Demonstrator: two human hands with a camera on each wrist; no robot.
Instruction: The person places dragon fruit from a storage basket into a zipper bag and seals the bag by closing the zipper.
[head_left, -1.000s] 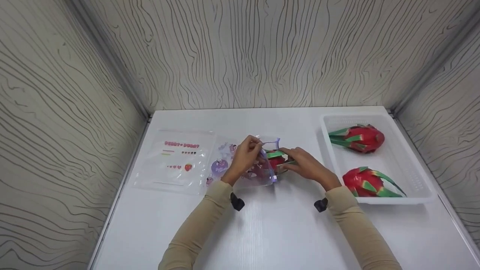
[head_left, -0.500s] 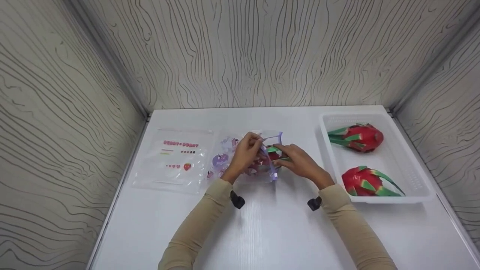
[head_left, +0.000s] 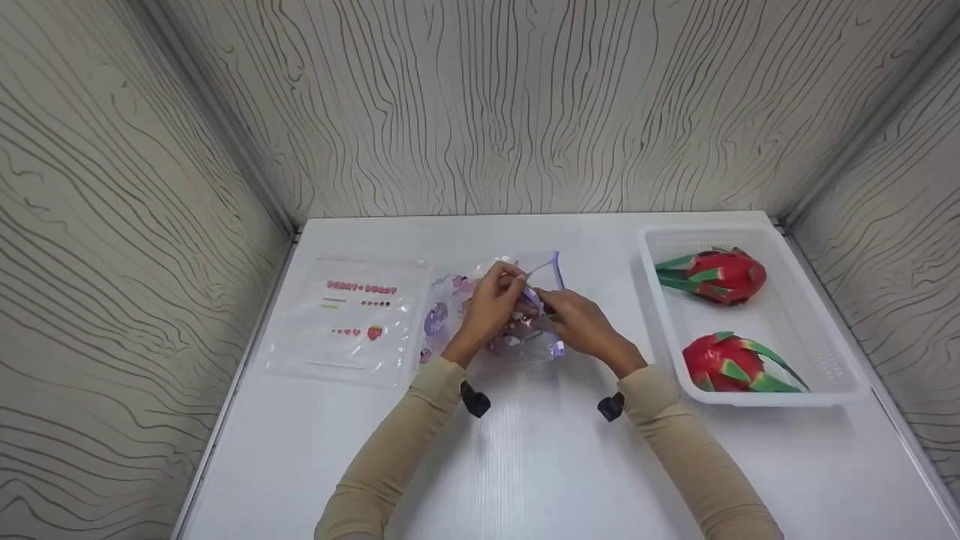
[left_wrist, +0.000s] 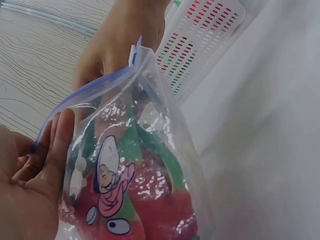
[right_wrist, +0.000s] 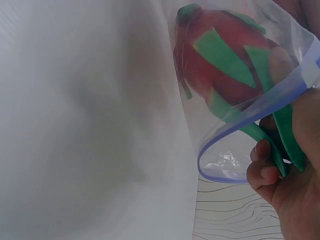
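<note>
While my left hand [head_left: 493,304] pinches the purple zip edge [right_wrist: 245,117] of a clear printed bag [head_left: 439,319], my right hand [head_left: 585,324] grips the green leaves [right_wrist: 284,132] of a dragon fruit [right_wrist: 225,67] at the bag's mouth. My hands are close together; whether they touch, I cannot tell. The red body of this fruit lies inside the bag, and its leaf tips reach out past the purple edge into my right fingers. The mouth gapes toward 3 o'clock, with a small white piece [left_wrist: 133,56] on its zip near 4 o'clock.

At 9 o'clock, just beside this bag, a second clear bag [head_left: 349,352] lies flat, printed with red lettering and a strawberry. At 3 o'clock, apart from my hands, stands a white basket [head_left: 772,400] holding two more dragon fruits, one [head_left: 724,276] toward its 11 o'clock, the other [head_left: 724,364] toward its 6 o'clock. Everything rests on a white desk [head_left: 495,472], and a wood-patterned wall [head_left: 480,112] rises at 12 o'clock.
</note>
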